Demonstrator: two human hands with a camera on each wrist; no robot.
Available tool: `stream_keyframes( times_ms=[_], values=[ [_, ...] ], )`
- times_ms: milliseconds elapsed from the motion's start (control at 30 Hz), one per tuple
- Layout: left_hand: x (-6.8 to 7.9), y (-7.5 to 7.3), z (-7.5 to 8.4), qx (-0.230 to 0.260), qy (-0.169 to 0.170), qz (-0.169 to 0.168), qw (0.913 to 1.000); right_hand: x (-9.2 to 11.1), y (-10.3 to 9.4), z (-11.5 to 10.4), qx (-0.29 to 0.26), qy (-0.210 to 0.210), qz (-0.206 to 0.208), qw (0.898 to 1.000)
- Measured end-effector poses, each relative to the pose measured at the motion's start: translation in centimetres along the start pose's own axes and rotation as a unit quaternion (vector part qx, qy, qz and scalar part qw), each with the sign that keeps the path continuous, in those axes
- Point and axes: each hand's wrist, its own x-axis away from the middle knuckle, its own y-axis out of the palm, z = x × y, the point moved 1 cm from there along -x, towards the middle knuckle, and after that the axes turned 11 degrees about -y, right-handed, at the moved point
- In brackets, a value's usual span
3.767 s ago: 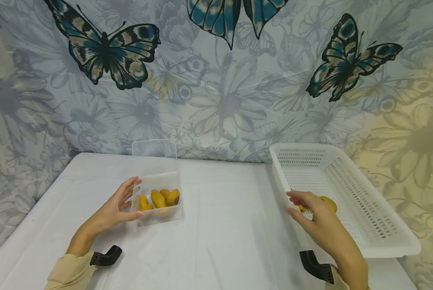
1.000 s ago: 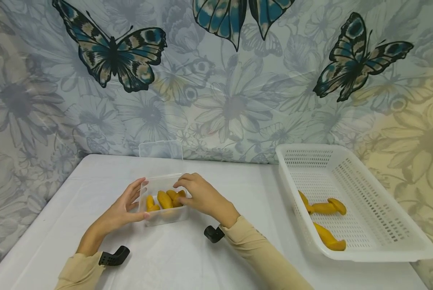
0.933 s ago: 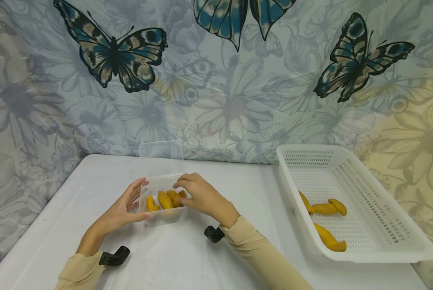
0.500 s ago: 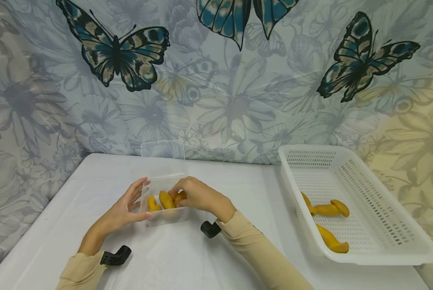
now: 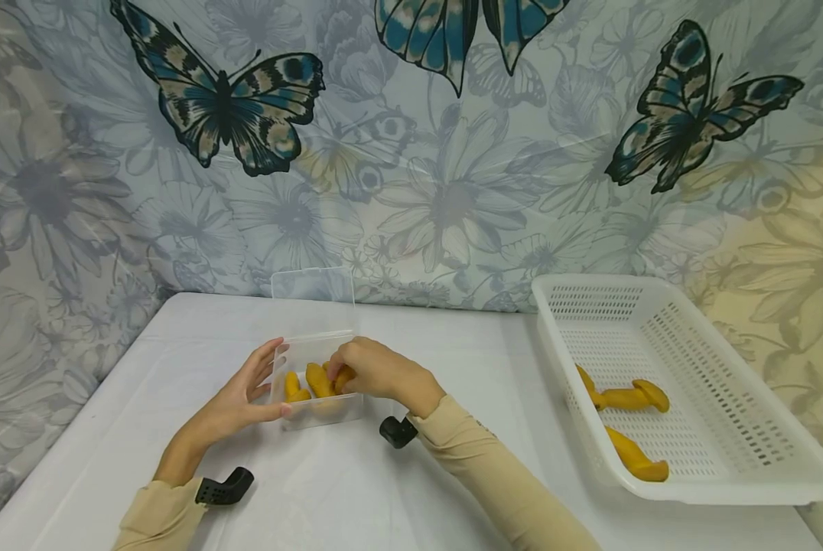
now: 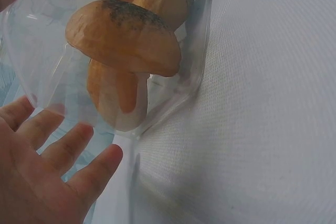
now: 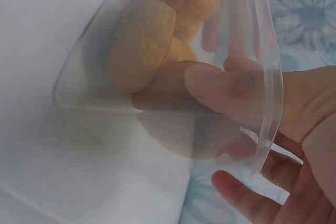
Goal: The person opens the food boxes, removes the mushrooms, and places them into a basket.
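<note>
A clear plastic box point(image 5: 325, 417), its lid point(image 5: 313, 295) raised at the back, holds several yellow-brown mushrooms point(image 5: 318, 379). At the box's left side is my left hand point(image 5: 235, 398), its thumb at the front corner and its fingers along the left wall. The left wrist view shows those fingers point(image 6: 79, 145) fairly straight and spread, with a mushroom point(image 6: 123, 40) behind the clear wall. My right hand point(image 5: 384, 371) reaches into the box's right end. Through the wall in the right wrist view, its thumb point(image 7: 226, 87) pinches a mushroom point(image 7: 168, 85), partly covered by the hand.
A white perforated basket point(image 5: 721, 383) stands on the right of the white-clothed table point(image 5: 466, 367). A few mushrooms lie along its left side, one mushroom point(image 5: 635, 455) near the front. Butterfly-patterned fabric point(image 5: 446, 191) hangs behind the table.
My right hand has come from the basket to the box, leaving mushrooms in the basket. Over the last second its fingers have dipped lower and closed on a mushroom. My left hand stays at the box.
</note>
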Motion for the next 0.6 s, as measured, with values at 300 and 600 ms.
stream_keyframes(
  times_ms=[300,600],
  values=[
    [0.1,0.0,0.2,-0.001,-0.003,-0.002,1.0000,1.0,-0.7,0.2,-0.046,-0.030,0.041,0.998],
    [0.0,0.0,0.1,0.000,-0.005,-0.001,1.0000,2.2,-1.5,-0.2,-0.050,-0.075,0.096,0.991]
  ],
)
